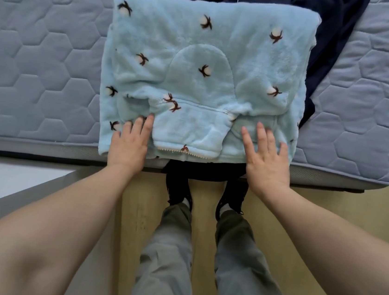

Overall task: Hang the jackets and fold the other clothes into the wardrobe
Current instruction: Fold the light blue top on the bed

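I am pressing my flat left hand (pixel 128 143) and right hand (pixel 266 158) on the near edge of the folded light-blue fleece garment (pixel 206 59), its bulk lying directly ahead of both.

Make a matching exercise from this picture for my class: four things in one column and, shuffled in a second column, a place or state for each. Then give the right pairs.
Column one
1. light blue top
2. dark blue garment
3. left hand
4. mattress

Column two
A. grey-blue, quilted in hexagons
B. lies partly under the light blue top
C. folded, dotted with small brown-and-white motifs
D. rests flat, fingers straight, on the near left part of the light blue top

Pairs: 1-C, 2-B, 3-D, 4-A
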A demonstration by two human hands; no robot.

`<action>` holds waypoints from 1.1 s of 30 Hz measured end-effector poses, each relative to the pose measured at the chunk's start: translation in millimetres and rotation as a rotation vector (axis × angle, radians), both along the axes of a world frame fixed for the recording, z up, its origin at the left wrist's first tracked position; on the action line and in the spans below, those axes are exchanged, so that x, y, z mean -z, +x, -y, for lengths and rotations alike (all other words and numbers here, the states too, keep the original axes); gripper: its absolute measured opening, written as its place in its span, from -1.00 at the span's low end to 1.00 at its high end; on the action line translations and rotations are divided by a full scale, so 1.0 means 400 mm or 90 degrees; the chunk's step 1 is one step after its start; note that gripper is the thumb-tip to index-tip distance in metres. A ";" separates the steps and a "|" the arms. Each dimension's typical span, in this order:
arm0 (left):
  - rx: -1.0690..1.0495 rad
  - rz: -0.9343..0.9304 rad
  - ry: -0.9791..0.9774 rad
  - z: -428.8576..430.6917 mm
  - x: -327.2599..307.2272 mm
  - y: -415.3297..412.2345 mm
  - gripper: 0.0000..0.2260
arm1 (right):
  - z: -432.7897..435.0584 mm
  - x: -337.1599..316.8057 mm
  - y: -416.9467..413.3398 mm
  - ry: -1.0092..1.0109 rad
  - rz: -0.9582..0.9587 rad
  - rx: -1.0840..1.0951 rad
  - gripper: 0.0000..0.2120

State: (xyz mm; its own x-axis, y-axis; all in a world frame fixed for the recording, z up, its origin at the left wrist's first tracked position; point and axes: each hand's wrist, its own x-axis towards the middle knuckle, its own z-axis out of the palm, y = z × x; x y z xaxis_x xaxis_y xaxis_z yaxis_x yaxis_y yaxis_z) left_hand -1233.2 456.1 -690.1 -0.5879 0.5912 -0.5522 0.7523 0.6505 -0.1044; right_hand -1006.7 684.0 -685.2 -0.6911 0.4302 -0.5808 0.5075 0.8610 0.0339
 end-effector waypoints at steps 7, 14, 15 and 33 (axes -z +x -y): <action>0.020 0.008 0.081 -0.020 -0.068 -0.078 -0.29 | -0.041 -0.071 -0.059 -0.010 -0.082 0.023 -0.31; 0.176 -0.090 0.152 -0.058 -0.170 -0.189 -0.21 | -0.132 -0.143 -0.143 0.018 -0.107 -0.025 -0.04; 0.159 -0.090 0.174 -0.076 -0.181 -0.218 -0.30 | -0.158 -0.155 -0.167 0.001 -0.136 -0.009 -0.09; -0.207 -0.049 0.256 -0.437 -0.079 -0.456 -0.73 | -0.225 -0.099 -0.433 -0.072 -0.471 -0.025 -0.32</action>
